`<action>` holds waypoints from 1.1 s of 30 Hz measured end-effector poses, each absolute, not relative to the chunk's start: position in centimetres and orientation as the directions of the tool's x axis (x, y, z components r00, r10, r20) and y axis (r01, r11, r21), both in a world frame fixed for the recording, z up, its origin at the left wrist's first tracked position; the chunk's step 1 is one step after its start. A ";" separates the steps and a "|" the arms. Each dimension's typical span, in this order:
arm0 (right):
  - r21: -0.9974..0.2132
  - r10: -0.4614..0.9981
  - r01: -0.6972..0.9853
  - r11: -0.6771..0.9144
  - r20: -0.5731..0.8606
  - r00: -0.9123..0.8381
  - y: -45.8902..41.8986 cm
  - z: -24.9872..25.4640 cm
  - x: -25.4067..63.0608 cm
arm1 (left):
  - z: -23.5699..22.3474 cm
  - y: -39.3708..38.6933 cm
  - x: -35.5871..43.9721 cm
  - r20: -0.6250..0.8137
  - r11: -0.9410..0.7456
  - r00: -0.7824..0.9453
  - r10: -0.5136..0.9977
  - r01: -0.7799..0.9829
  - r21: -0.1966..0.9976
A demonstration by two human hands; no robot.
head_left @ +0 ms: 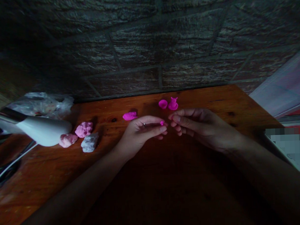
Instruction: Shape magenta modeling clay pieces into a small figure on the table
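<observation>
Between the thumb and forefinger of my left hand (140,131) is a tiny piece of bright pink modelling clay (162,123). My right hand (202,125) is closed in a pinch just to the right of it, a small gap apart; whatever its fingertips hold, if anything, is hidden. Beyond the hands, a smooth round pink clay piece (163,104) lies beside a small pink clay figure (173,104) with little points on top. A rough pink clay lump (129,115) rests on the wooden table behind my left hand.
To the left, two paler pink lumps (84,129) and a whitish lump (89,143) sit by a white, smooth-bodied object (46,129) with a cable. A crumpled clear plastic bag (48,104) lies behind it. A dark brick-pattern wall (186,35) borders the wooden table (213,94).
</observation>
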State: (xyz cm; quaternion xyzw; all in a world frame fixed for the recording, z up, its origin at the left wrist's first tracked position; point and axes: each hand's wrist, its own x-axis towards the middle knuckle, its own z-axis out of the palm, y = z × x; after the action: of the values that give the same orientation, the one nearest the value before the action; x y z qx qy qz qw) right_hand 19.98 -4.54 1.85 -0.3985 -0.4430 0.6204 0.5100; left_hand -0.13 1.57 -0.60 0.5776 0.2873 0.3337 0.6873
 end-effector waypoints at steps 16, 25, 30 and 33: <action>-0.945 0.986 -0.309 -0.110 -0.065 -0.151 -4.6 1.7 20.0 | -0.5 1.6 -0.1 -0.035 0.158 0.613 0.789 -0.147 0.976; -0.936 0.987 -0.326 -0.130 -0.091 -0.133 -4.5 1.8 19.9 | -0.7 1.5 -0.1 -0.043 0.187 0.614 0.788 -0.173 0.967; -0.944 0.988 -0.307 -0.123 -0.088 -0.126 -4.5 1.7 20.0 | -0.6 1.5 -0.2 -0.055 0.207 0.623 0.780 -0.174 0.963; -0.959 0.989 -0.262 -0.107 -0.075 -0.128 -4.5 1.7 20.0 | -0.7 1.5 -0.2 -0.042 0.188 0.620 0.783 -0.172 0.967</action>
State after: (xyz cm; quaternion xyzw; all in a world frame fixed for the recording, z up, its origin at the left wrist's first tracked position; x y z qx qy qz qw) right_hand 19.96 -4.50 1.65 -0.4201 -0.4326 0.6140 0.5093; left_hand -0.23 1.52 -0.67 0.5434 0.2813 0.3329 0.7174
